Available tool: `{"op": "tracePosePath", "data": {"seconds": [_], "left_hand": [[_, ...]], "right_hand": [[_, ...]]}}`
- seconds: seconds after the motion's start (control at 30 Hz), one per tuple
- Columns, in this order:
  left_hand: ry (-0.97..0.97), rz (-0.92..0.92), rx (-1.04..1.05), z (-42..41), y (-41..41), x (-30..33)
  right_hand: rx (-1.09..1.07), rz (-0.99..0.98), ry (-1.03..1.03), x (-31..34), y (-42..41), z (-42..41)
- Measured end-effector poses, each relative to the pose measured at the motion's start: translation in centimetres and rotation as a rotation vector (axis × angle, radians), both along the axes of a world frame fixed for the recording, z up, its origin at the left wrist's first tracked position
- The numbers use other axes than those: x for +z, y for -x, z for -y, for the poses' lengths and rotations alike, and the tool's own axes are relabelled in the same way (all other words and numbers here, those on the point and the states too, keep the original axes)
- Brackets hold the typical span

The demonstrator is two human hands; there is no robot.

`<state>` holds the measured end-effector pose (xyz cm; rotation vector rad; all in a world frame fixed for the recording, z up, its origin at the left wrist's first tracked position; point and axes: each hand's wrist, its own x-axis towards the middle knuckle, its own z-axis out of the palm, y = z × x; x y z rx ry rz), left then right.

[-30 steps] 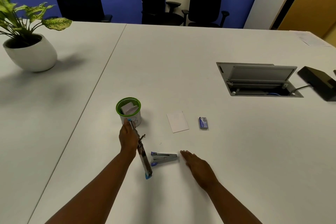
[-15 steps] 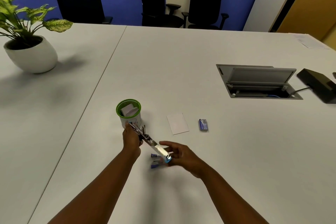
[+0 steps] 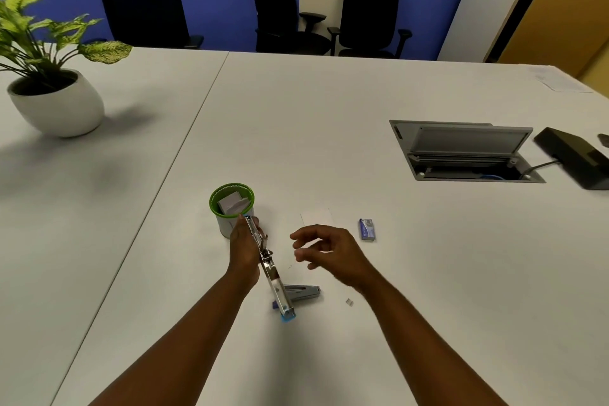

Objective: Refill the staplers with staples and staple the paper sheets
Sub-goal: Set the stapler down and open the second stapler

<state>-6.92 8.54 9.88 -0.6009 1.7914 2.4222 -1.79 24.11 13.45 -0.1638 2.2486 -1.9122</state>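
Seemingly mid-refill, a person seated at a wide white office table works with two bare hands, seen from a head-worn camera looking down. The left hand grips a long, thin, shiny metal stapler opened out flat; the fingers curl round its upper half while the lower end, tipped with a light blue plastic cap, points toward the viewer. The right hand hovers just right of it, fingers loosely curled and apart, holding nothing that can be made out.

Lying on the table beneath the raised stapler's blue tip is a second small grey metal stapler with blue trim. A tiny silvery strip of staples lies near it to the right. Farther right sits a small blue cardboard staple box; its label is too small to read. A white square paper sheet lies flat beyond the right hand, partly hidden by it. A green-rimmed mesh pen cup holding white paper notes stands just behind the left hand.

As a judgement: the opened stapler looks rigid, light and smooth, with a hinge and spring that could snap shut, so holding the body near the hinge seems safest. The staple strip is likely brittle and easy to break, best pinched gently by its sides. The paper is thin and limp.

No brand or writing can be read anywhere.
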Motion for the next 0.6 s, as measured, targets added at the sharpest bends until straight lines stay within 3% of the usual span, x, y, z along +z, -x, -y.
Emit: {"op": "tracePosePath", "data": {"seconds": [0.17, 0.3, 0.37, 0.5, 0.6], "left_hand": [[0.026, -0.059, -0.005, -0.9, -0.4, 0.3], [0.034, -0.057, -0.014, -0.9, -0.4, 0.4], [0.035, -0.039, 0.005, -0.8, -0.3, 0.4], [0.084, -0.006, 0.04, -0.5, -0.3, 0.2], [0.124, -0.005, -0.017, -0.5, -0.5, -0.4]], "right_hand": [[-0.101, -0.381, -0.221, -1.1, 0.2, 2.3], [-0.119, -0.473, -0.294, -1.2, 0.2, 3.2], [-0.179, -0.41, -0.27, -1.2, 0.3, 3.4], [-0.12, 0.0, -0.408, -1.8, 0.2, 3.0], [-0.137, 0.036, -0.484, -2.7, -0.3, 2.8]]}}
